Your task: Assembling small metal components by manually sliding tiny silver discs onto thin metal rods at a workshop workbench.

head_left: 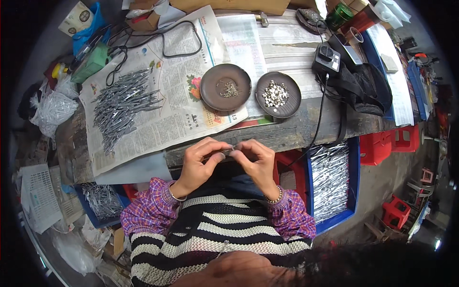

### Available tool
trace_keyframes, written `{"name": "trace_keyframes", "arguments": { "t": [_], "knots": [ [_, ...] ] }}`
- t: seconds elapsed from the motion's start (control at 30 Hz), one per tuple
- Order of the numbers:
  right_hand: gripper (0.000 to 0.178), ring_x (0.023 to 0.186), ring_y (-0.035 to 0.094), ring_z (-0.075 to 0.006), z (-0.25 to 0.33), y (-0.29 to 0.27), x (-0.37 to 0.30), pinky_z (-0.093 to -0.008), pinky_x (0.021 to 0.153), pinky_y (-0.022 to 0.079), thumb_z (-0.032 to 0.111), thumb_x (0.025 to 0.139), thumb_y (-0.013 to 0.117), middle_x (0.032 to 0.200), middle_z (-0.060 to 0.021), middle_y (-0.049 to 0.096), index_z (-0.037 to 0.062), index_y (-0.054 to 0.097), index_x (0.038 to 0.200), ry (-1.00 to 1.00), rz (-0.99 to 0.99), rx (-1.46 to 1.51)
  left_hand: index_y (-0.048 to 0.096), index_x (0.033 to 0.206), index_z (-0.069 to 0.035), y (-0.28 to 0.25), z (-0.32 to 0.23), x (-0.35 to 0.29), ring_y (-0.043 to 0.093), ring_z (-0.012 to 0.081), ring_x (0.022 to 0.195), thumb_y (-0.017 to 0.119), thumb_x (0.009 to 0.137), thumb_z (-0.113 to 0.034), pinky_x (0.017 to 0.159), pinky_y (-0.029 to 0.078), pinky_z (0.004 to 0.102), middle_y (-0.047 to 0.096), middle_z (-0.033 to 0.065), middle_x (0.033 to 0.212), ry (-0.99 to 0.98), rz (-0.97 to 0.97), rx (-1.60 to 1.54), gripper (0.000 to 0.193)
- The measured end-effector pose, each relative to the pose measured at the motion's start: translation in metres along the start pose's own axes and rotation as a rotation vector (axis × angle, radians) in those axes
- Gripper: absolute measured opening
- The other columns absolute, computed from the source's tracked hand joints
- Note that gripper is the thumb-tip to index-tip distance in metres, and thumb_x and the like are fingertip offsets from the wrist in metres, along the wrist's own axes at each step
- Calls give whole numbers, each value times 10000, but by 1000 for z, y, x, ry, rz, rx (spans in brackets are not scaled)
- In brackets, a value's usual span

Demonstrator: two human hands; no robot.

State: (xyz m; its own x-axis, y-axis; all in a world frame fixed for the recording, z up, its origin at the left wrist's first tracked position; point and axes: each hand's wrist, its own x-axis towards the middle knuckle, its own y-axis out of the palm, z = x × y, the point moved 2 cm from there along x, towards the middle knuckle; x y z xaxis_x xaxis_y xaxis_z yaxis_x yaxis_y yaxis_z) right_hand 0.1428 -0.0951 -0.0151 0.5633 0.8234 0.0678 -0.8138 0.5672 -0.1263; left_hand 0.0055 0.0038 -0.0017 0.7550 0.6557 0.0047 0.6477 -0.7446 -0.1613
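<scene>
My left hand and my right hand meet fingertip to fingertip just in front of the table's near edge. Both are closed in a pinch around something small and greyish, too small and covered to make out. Beyond them on the table stands a round brown dish holding a little heap of tiny pins. To its right, a second dark dish holds small shiny silvery pieces. At the left, a pile of slim grey metal parts lies on spread newspaper.
A blue crate of long silvery parts stands low at my right; another blue crate sits low left. A black adapter trails its cable over the table edge. A hammer lies at the back. Red stools stand right.
</scene>
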Motion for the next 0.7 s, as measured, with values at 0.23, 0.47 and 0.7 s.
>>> {"name": "trace_keyframes", "arguments": {
  "t": [0.23,0.47,0.7],
  "knots": [
    [115,539,528,-70,-10,0,-2,-225,483,397,67,822,651,656,-55,595,-40,636,785,145,102,99,669,984,14,1,-2,0,600,160,761,609,781,59,666,464,244,634,84,853,69,24,19,216],
    [72,594,590,-100,-6,0,-1,-231,530,449,33,794,683,691,-64,626,-31,660,817,57,28,107,663,981,17,2,0,1,600,151,767,607,789,53,666,463,243,631,80,856,37,0,-25,203],
    [88,639,613,-127,-3,1,2,-245,570,464,21,760,709,729,-74,643,-18,668,827,-19,41,24,654,987,20,0,2,-1,602,140,754,607,798,41,657,469,238,628,77,853,16,-20,-22,195]
  ]
}}
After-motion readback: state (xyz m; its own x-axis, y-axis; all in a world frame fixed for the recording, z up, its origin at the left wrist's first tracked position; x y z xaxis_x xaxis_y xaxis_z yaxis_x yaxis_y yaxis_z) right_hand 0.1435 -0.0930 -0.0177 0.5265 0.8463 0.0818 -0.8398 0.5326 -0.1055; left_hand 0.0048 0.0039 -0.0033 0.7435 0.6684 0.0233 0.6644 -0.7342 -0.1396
